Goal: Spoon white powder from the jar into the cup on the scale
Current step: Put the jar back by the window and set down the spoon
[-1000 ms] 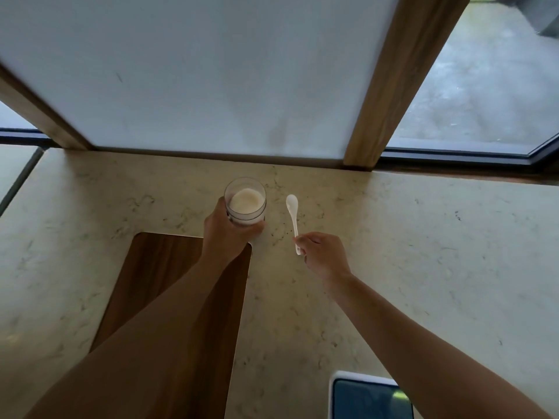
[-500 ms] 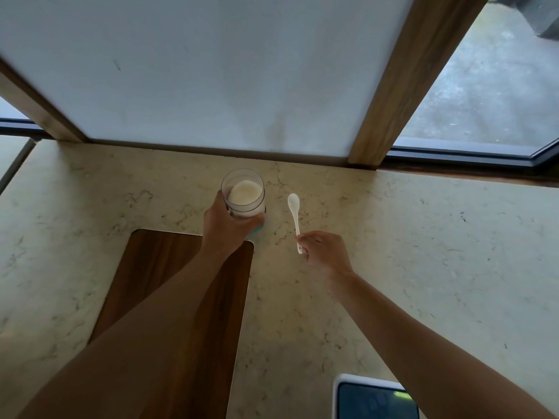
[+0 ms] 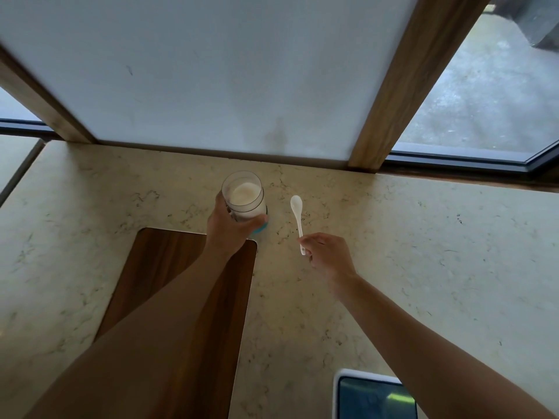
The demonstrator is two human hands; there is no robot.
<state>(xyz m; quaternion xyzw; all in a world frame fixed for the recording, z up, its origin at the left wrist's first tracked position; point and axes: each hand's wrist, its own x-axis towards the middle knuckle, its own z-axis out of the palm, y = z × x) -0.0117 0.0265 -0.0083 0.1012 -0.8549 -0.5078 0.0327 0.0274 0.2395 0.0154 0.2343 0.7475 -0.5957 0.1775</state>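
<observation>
- Step in hand: getting hold of the tools — no scooping yet, by my read.
- Left hand is wrapped around the lower part of the jar, fingers and thumb clamped on the glass. The jar is open at the top, with white powder visible inside, roughly half full.
- The jar sits at the back of the counter, near the wall, just past the far end of the wooden board. Something blue shows under or behind the jar base — can't tell what it is.
- Right hand pinches the handle end of the white spoon. The bowl points away, towards the wall, and looks empty. The spoon is just beside the jar, not touching it. Can't tell if it's lifted or lying on the counter.
- Cup isn't in view. The white-edged thing with a dark screen at the bottom edge, by the right forearm, is probably the scale, only partly visible.
- Next move calls for: tip the spoon bowl down into the jar mouth and keep the jar steady with the left hand. The mouth is narrow, so go in straight.
- Then a long carry back to the scale — take a level scoop, or bring the jar closer first.
</observation>
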